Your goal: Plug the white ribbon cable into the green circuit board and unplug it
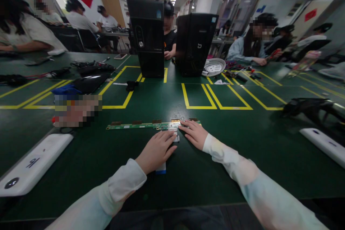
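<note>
A long, narrow green circuit board (134,126) lies flat across the dark green tabletop in front of me, with copper-coloured strips along its far edge. From its middle a flat white ribbon cable (161,169) runs toward me and ends in a blue tip. My left hand (156,150) lies over this cable, fingers stretched forward near the connector, and hides most of the cable. At the right part of the board, the fingertips of my right hand (196,133) touch it, the fingers extended and slightly apart. What lies directly beneath the fingertips is hidden.
Two black computer towers (151,39) stand at the back. White devices (37,163) lie at both sides. Cables and a black pouch (91,82) are at left; a white basket (214,67) sits behind. Yellow tape (201,107) marks the table. Several people sit around.
</note>
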Demonstrator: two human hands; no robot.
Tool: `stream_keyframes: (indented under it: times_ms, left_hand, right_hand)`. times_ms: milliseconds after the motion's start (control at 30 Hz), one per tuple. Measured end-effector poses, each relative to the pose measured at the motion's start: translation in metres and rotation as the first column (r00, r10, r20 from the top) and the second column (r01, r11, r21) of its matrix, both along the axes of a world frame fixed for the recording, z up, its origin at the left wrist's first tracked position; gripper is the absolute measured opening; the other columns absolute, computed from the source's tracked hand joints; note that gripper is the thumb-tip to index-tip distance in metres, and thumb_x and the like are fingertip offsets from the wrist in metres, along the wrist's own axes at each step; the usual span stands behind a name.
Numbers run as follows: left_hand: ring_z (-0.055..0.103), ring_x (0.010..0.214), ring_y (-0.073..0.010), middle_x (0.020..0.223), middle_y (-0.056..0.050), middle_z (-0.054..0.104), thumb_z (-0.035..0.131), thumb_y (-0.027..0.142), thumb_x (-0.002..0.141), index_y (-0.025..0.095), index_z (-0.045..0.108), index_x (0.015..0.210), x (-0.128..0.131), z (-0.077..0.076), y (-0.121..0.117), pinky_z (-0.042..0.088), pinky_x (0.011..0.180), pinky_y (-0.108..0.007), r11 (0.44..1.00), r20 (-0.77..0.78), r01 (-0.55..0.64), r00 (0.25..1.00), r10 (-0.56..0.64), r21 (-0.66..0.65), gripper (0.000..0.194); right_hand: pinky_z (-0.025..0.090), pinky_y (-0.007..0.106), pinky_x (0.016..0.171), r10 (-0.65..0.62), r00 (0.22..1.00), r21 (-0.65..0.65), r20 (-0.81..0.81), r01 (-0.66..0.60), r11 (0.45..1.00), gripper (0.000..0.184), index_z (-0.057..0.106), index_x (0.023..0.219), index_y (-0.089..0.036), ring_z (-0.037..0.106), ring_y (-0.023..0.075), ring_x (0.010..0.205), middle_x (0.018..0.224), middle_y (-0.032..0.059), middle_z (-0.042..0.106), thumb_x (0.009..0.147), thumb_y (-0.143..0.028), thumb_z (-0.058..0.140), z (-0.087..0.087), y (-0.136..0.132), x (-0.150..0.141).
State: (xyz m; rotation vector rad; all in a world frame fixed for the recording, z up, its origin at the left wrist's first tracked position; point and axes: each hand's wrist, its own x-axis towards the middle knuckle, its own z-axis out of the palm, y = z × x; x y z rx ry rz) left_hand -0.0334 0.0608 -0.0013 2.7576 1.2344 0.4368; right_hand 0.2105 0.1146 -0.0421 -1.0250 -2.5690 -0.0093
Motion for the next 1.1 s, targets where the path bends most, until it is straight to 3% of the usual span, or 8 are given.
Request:
stream_keyframes:
  times_ms: [267, 400, 533, 800, 1100]
  left_hand:
    - [0.051, 0.124, -0.0225, 0.135, -0.009, 0.056, 0.039, 0.038, 0.096, 0.02, 0.05, 0.132, 0.0, -0.001, 0.0, 0.041, 0.104, -0.044, 1.0, 0.043, 0.0, 0.999, -0.001, 0.011, 0.042]
    - [0.051, 0.124, -0.0221, 0.135, -0.01, 0.056, 0.039, 0.038, 0.096, 0.019, 0.051, 0.132, -0.001, 0.0, -0.001, 0.041, 0.105, -0.044, 1.0, 0.076, -0.006, 0.997, 0.006, -0.003, 0.042]
    - [0.054, 0.12, -0.0173, 0.132, -0.008, 0.057, 0.034, 0.035, 0.098, 0.02, 0.054, 0.128, -0.006, 0.005, -0.002, 0.045, 0.102, -0.035, 0.999, 0.12, -0.032, 0.992, 0.034, -0.014, 0.039]
    - [0.057, 0.115, -0.0193, 0.124, -0.009, 0.061, 0.033, 0.034, 0.097, 0.018, 0.062, 0.118, -0.044, 0.015, -0.006, 0.047, 0.099, -0.037, 0.977, 0.17, -0.21, 0.963, 0.21, -0.016, 0.039]
    - [0.059, 0.111, -0.0209, 0.12, -0.009, 0.064, 0.036, 0.035, 0.095, 0.018, 0.065, 0.112, -0.089, 0.005, -0.02, 0.049, 0.096, -0.04, 0.948, 0.124, -0.316, 0.94, 0.318, -0.033, 0.038]
  right_hand:
    - [0.03, 0.051, 0.111, 0.017, 1.0, 0.023, -0.005, -0.017, 1.0, 0.042, 0.052, 0.134, -0.018, 0.028, 0.0256, 0.139, 0.143, 0.0117, 0.044, 0.095, -0.023, 0.037, 0.006, -0.005, -0.009]
    - [0.031, 0.05, 0.111, 0.084, 0.996, -0.041, 0.013, -0.083, 0.996, 0.044, 0.047, 0.139, -0.02, 0.032, 0.0244, 0.137, 0.145, 0.0119, 0.042, 0.097, -0.026, 0.034, 0.009, -0.01, -0.017]
    - [0.031, 0.05, 0.11, 0.092, 0.994, -0.094, 0.056, -0.087, 0.992, 0.044, 0.047, 0.14, -0.02, 0.035, 0.0251, 0.136, 0.147, 0.0121, 0.04, 0.098, -0.031, 0.034, 0.012, -0.014, -0.017]
    - [0.032, 0.05, 0.109, 0.066, 0.996, -0.101, 0.063, -0.06, 0.993, 0.042, 0.051, 0.136, -0.021, 0.037, 0.0253, 0.135, 0.147, 0.0111, 0.042, 0.099, -0.034, 0.035, 0.014, -0.017, -0.015]
    - [0.034, 0.051, 0.108, 0.046, 0.998, -0.048, 0.044, -0.044, 0.998, 0.042, 0.052, 0.134, -0.021, 0.039, 0.0248, 0.134, 0.144, 0.0128, 0.045, 0.099, -0.033, 0.033, 0.007, -0.025, 0.003]
